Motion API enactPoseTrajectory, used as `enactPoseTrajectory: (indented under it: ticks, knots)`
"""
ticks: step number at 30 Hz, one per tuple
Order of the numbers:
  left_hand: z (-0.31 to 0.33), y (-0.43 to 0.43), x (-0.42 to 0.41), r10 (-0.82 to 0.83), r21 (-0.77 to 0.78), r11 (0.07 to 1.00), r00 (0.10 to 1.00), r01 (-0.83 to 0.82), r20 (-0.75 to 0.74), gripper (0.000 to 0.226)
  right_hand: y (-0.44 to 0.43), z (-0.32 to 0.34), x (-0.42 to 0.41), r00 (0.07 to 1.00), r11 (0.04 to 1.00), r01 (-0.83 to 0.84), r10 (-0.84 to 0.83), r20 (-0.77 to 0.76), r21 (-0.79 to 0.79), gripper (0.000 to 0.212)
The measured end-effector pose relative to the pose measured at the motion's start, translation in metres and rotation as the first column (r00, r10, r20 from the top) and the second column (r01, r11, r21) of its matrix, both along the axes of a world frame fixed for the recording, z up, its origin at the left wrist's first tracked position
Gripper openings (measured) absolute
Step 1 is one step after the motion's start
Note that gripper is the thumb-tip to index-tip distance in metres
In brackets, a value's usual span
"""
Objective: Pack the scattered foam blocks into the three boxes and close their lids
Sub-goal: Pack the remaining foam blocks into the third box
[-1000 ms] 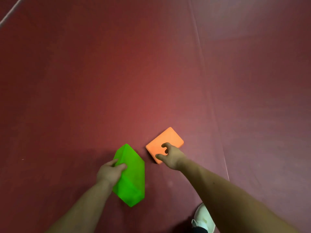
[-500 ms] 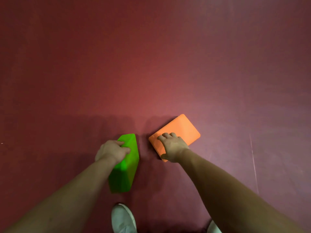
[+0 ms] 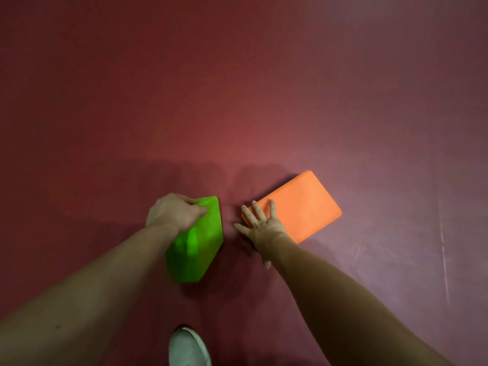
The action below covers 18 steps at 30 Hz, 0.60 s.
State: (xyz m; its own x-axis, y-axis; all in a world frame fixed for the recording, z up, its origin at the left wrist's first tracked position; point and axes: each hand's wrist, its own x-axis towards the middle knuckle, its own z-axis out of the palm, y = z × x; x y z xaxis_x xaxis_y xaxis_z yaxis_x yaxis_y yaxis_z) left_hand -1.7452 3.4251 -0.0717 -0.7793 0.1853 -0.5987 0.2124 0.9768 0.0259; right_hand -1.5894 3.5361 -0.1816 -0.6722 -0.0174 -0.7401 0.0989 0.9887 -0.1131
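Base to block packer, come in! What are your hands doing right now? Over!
Left hand grips green block, tilted up. Right hand flat on orange block, fingers spread, no grip yet. White shoe nearby, touching neither block.

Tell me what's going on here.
A person is reaching down to two foam blocks on a dark red floor. The left hand grips one end of a green block. The right hand lies flat, fingers spread, on the near corner of an orange block. No boxes are in view.
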Motion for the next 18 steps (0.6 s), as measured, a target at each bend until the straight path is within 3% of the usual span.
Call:
enactPoseTrajectory:
  ticks: [3, 6, 8, 13, 18]
  knots:
    - [-0.002, 0.007, 0.005, -0.063, 0.000, 0.998, 0.997, 0.063, -0.040, 0.044, -0.014, -0.017, -0.001, 0.993, 0.992, 0.106, -0.103, -0.055, 0.067, 0.097]
    - [-0.005, 0.013, 0.010, -0.096, 0.003, 0.995, 0.992, 0.096, -0.077, 0.042, -0.021, -0.028, 0.002, 0.915, 0.920, 0.388, -0.376, -0.144, 0.059, 0.066]
    - [-0.007, 0.017, 0.009, -0.096, -0.005, 0.995, 0.992, 0.095, -0.077, 0.041, -0.020, -0.029, 0.004, 0.858, 0.868, 0.495, -0.484, -0.170, 0.030, 0.062]
    - [-0.011, 0.024, 0.003, -0.099, -0.035, 0.995, 0.993, 0.097, -0.059, 0.038, -0.005, -0.021, 0.008, 0.853, 0.874, 0.487, -0.476, -0.214, -0.005, 0.062]
    - [-0.013, 0.038, 0.011, -0.084, -0.010, 0.996, 0.995, 0.084, -0.050, 0.042, 0.030, 0.003, 0.014, 0.852, 0.881, 0.473, -0.467, -0.238, -0.036, 0.041]
